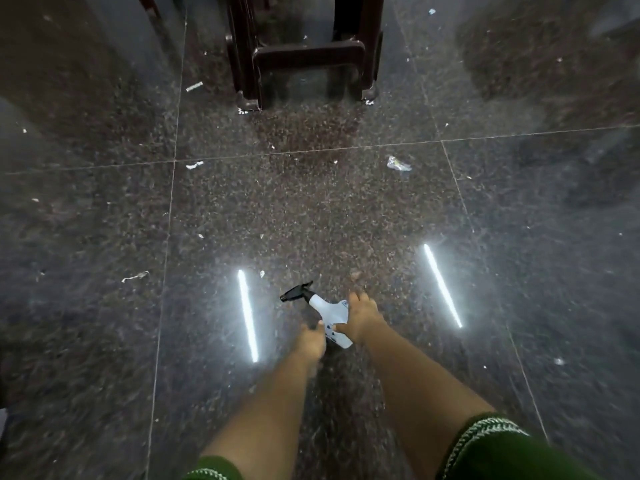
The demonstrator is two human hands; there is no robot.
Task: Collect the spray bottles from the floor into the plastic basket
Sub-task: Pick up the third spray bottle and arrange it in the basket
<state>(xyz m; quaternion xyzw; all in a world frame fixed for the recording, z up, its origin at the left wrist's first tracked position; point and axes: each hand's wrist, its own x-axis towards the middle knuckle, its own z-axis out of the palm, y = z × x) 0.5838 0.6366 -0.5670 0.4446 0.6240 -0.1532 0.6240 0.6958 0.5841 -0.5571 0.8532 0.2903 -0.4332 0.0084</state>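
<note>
Both your hands are on the white spray bottle (332, 318) low over the dark speckled floor (311, 209): your left hand (311, 342) pinches its lower body, and your right hand (363, 318) is wrapped over its far side. Its black trigger head (296, 292) points away from you toward the dark wooden stool (304, 53), well apart from it.

The spray bottle's (331, 315) rear body is covered by the right hand (363, 317) and partly by the left hand (311, 341); whether either grip has closed cannot be confirmed. Label print is too small to read. The dark wooden furniture (304, 53) is cut off by the top edge. Floor litter (398, 163) is blurred, unidentifiable.
</note>
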